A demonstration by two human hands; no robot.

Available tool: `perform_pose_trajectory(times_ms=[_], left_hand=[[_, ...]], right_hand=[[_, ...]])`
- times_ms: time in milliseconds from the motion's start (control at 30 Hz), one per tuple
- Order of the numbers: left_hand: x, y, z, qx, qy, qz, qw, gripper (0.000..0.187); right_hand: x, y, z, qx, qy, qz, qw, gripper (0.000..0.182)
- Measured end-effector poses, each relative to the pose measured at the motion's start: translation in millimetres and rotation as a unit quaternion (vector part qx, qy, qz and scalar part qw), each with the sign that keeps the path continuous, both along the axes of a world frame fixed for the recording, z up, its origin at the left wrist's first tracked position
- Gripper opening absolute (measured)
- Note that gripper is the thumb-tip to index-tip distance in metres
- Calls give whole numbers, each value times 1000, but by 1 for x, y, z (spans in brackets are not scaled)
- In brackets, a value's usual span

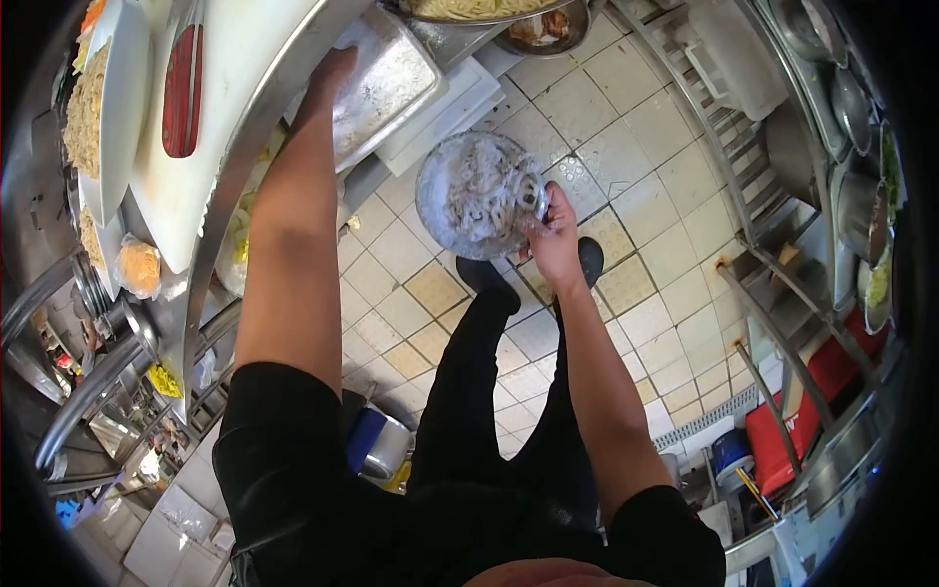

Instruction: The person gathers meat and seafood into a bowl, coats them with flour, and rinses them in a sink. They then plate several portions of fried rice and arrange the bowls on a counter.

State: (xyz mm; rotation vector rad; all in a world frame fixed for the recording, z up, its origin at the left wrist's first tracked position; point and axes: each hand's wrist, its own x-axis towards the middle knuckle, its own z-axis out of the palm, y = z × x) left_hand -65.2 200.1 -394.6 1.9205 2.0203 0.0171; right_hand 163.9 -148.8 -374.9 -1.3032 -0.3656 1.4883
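Observation:
My right hand is closed on the right edge of a round metal bowl above the tiled floor. Pale grey, wet-looking pieces fill much of the bowl. Up at the left, my left hand reaches over the near edge of a rectangular metal tray; its fingers are too hidden to make out. A whitish, frosty layer coats the tray's bottom. White containers stand just beside the tray.
A red-handled knife lies on a white board at the left, beside a white dish of food. A noodle bowl is at the top. Metal racks line the right side.

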Motion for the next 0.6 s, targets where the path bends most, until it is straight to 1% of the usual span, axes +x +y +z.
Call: perform_pose_trajectory(times_ms=[33,67,133,167,267,300,333,367,400,467,533,567,600], left_hand=[[-7,9,-14,-6,-19,-24,1000,71],[-7,5,-15,-4,-21,-32,999,70],[10,-16,0,11,-6,-36,999,68],[17,-28,12,25,11,-26,999,67],[34,-112,61,40,-161,-24,986,46],[40,-147,71,233,-227,-74,943,33],[43,-181,84,188,-201,-40,961,39],[47,-212,116,101,-262,-64,958,41],[46,-244,114,153,-213,-69,963,45],[42,-288,153,135,-217,-161,953,44],[42,-311,206,49,-187,-13,981,41],[36,-322,231,5,-175,67,982,39],[23,-338,244,24,-196,114,974,36]], right_hand=[[2,-4,2,-3,8,9,1000,20],[6,-6,0,2,18,16,1000,21],[15,-14,-7,7,43,31,999,24],[19,-15,-18,19,18,39,999,23],[18,-2,-9,30,-1,65,997,17],[17,2,6,21,6,65,998,18],[17,5,20,30,2,88,996,19],[15,5,33,38,-1,113,993,20],[13,6,50,47,-7,139,989,21],[5,9,94,45,-16,206,977,19],[-9,9,143,40,-48,284,957,19],[-19,7,165,49,-42,319,946,20],[-31,2,182,62,-36,350,934,19]])
